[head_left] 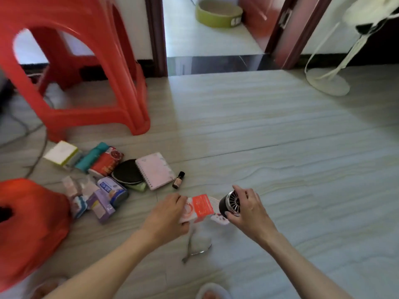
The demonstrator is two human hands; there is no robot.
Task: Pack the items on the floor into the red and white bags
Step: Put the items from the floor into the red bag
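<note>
We see the grey tiled floor (259, 130) spread across the view, with a red plastic stool (86, 61) standing at the upper left and a red bag (30, 229) slumped at the left edge, its mouth a dark opening facing left. Both our forearms reach forward from the bottom of the frame and converge at the centre. Our left hand (168, 214) lies palm down with its fingers curled over the near end of a red and white box (199, 207), gripping it low over the floor. Our right hand (246, 209) is turned inward, thumb below and fingers arched above, clamped round a small black cylinder with a silver finned face (231, 205), which sits just beside the box. Between the stool and our hands the remaining items lie in a loose cluster: a pink spiral notebook (154, 170), a red can (106, 161) on its side, a teal tube (92, 156), a white and green box (61, 153), a black round disc (128, 172), a blue and white can (113, 190), a purple carton (101, 207), and a small dark bottle (178, 180) standing just right of the notebook. A metal spoon (194, 251) lies on the floor below the box, blurred.
</note>
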